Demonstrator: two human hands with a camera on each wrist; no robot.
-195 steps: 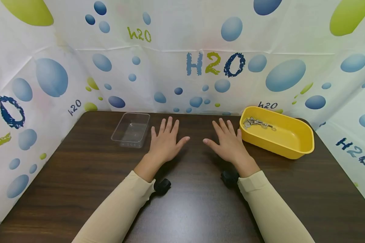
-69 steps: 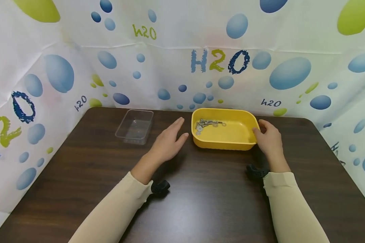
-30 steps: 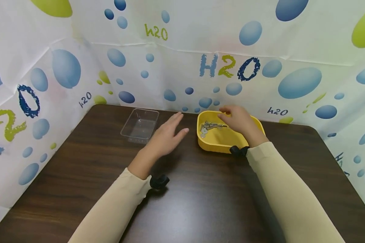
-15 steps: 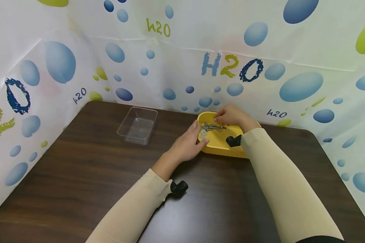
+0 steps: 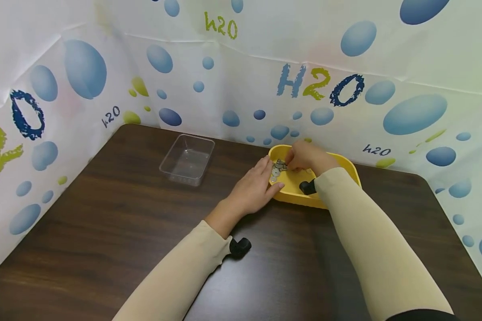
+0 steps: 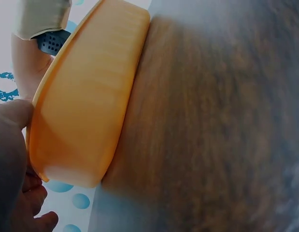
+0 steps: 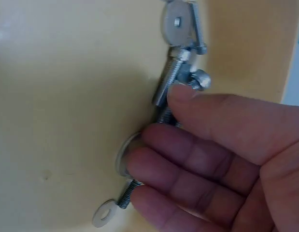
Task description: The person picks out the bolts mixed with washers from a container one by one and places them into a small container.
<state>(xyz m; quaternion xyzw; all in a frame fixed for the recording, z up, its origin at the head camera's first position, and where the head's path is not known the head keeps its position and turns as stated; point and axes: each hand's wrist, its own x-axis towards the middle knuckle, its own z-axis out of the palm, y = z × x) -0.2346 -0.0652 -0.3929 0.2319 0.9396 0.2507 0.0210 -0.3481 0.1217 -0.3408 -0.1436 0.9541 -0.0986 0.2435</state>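
Observation:
My left hand [image 5: 254, 189] holds the left end of a yellow plastic tub [image 5: 301, 199]. Its thumb lies over the front rim, and in the left wrist view its fingers bend down past the end wall. Inside the tub, my right hand [image 5: 307, 157] reaches with curled fingers into a small heap of metal hardware. The right wrist view shows the thumb tip against several bolts [image 7: 169, 79], with other fingertips beside a washer [image 7: 121, 154]. My right index finger is hidden, so I cannot tell whether a bolt is pinched. A flat washer [image 7: 176, 24] lies further up the heap.
A clear plastic container [image 5: 188, 160] stands on the dark wooden table [image 5: 144, 214], left of the tub near the back edge. A white printed sheet [image 5: 241, 80] rises behind the table. Each wrist carries a black camera.
Earlier, the tub was drawn left to mid-table by my right hand. Over the last second, my left hand has moved right onto its left end, and my right hand has lowered into the hardware.

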